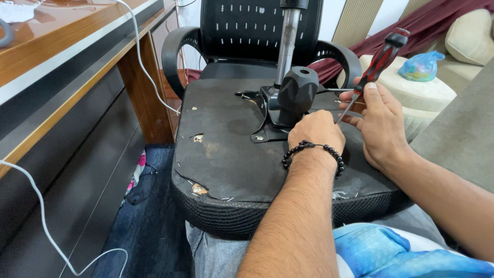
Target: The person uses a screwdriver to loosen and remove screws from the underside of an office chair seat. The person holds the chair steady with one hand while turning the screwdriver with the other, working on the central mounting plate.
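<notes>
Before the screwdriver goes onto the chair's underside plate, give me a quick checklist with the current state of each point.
1. Screwdriver gripped: ok, the right hand is closed round the shaft below the red and black handle.
2. Tip seated on a fastener: cannot tell, the left hand hides it.
3. Left hand steadying the work: ok, it rests by the black mechanism plate.
4. Seat supported: ok, it lies upside down across the person's lap.
5. Lever knob out of the way: not ok, it stands just above the left hand.
6. White cable away from the work: ok, it hangs by the desk.
</notes>
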